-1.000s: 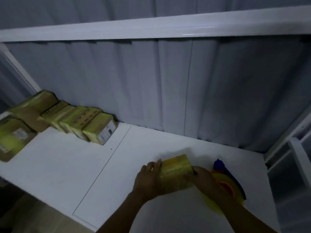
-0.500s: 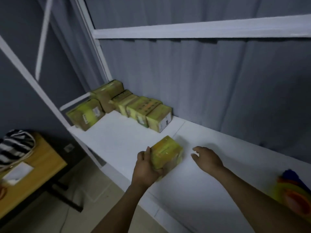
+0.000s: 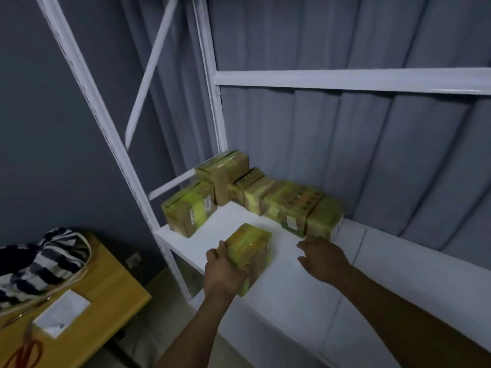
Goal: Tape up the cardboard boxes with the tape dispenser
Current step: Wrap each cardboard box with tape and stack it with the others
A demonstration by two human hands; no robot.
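Taped box: small cardboard box wrapped in yellow tape, near the front edge of the white shelf, toward its left end. It sits tilted; contact with the shelf cannot be told.

Left hand grips the box's near side, fingers curled round it. Right hand is just right of the box and apart from it, fingers spread and loose, holding nothing.

A row of taped boxes runs along the back edge into the back-left corner. One more box stands at the left edge.

Grey curtain behind. Wooden table below left, with a striped bag on it.
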